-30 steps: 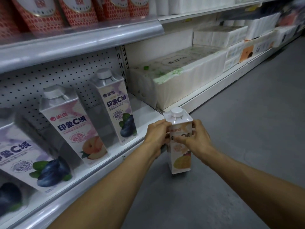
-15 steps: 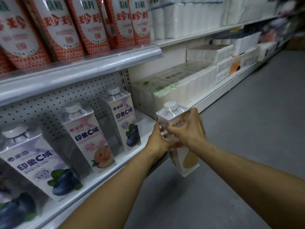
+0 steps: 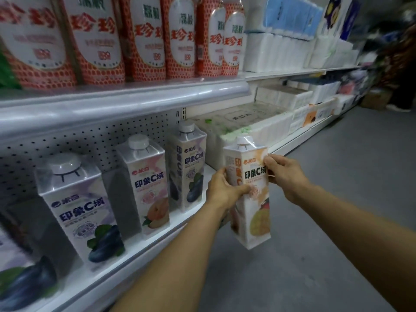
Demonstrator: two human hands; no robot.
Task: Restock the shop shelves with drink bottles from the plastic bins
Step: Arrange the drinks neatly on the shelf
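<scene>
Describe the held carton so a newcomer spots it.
Find the lower shelf with its row of white-capped cartons. Past the row's right end, left hand and right hand hold one carton above the floor. Only it pictures a yellow mango, not blueberries or peach.

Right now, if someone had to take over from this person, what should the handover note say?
Left hand: grips the mango drink carton at its left side.
Right hand: pinches the carton's upper right edge.
Where: the carton is held in the air in front of the lower shelf, slightly tilted, not set down.
Done: a blueberry carton, a peach carton and a second blueberry carton stand in a row on that shelf.
Left: set the mango carton down, probably in the free spot right of the row. The bins are out of view.
</scene>
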